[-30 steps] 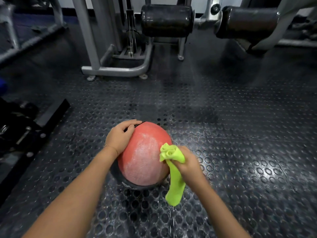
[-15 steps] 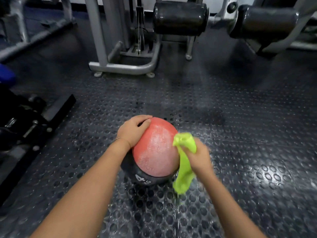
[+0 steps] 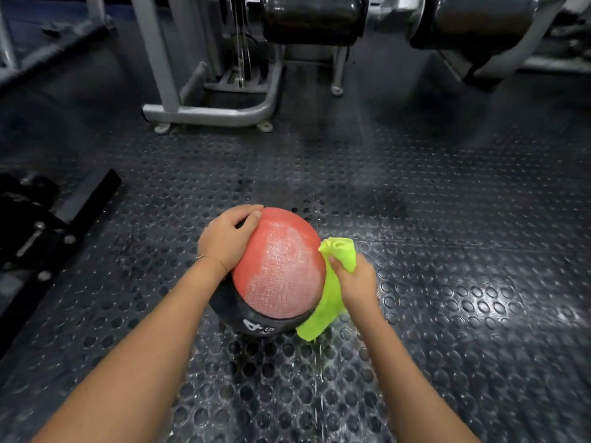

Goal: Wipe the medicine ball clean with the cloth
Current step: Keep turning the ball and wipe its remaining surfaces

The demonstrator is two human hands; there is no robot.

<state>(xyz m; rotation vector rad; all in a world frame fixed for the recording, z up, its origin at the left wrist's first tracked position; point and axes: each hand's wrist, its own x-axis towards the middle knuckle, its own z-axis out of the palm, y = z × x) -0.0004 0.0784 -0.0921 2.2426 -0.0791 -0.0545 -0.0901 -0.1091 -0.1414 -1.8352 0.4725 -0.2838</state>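
Observation:
A red and black medicine ball [image 3: 281, 270] rests on the studded rubber floor, its black band marked with a white 4 facing me. My left hand [image 3: 228, 238] lies flat on the ball's upper left side, fingers curled over the top. My right hand [image 3: 355, 282] grips a bunched lime-green cloth [image 3: 329, 302] pressed against the ball's right side. One end of the cloth sticks up above my fist and the other hangs down to the floor.
A grey gym machine frame [image 3: 211, 113] stands behind the ball, with black padded rollers [image 3: 313, 17] above it. A black bar and equipment [image 3: 57, 225] lie at the left. Dark studded floor [image 3: 463, 251] stretches to the right.
The ball has rolled so the black band with the 4 shows. My right hand slid the cloth from the upper right face down around the ball's right side.

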